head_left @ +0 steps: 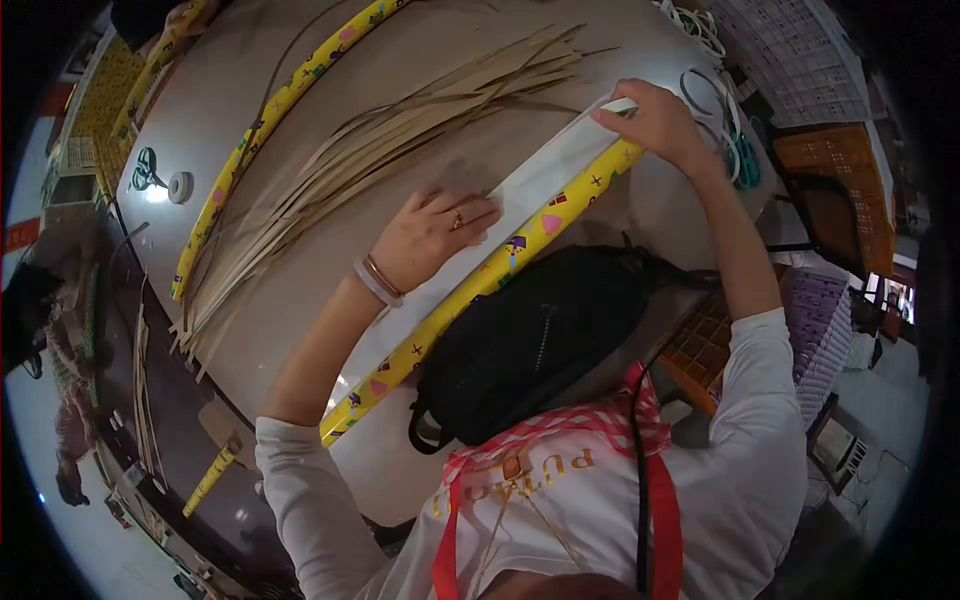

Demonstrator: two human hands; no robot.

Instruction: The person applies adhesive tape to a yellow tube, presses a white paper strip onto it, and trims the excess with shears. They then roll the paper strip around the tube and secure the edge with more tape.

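Note:
A long strip of yellow patterned wrapping paper (555, 215) lies slantwise before me, its white back (540, 175) turned up along the far side. My left hand (440, 228), with a ring and bangles at the wrist, rests on the white side near the middle, fingers laid across it. At the upper right end, my right hand (650, 122) pinches the paper between thumb and fingers, where the white edge curls over. A black bag (535, 335) lies just below the strip, close to my chest.
Beyond the paper, a bundle of thin flat strips (400, 130) lies on the table (260, 345). Further left are a yellow patterned strip (240, 150), a tape roll (180, 187) and scissors (147, 170). Teal-handled scissors (743, 160) and white cords (695, 28) are at right.

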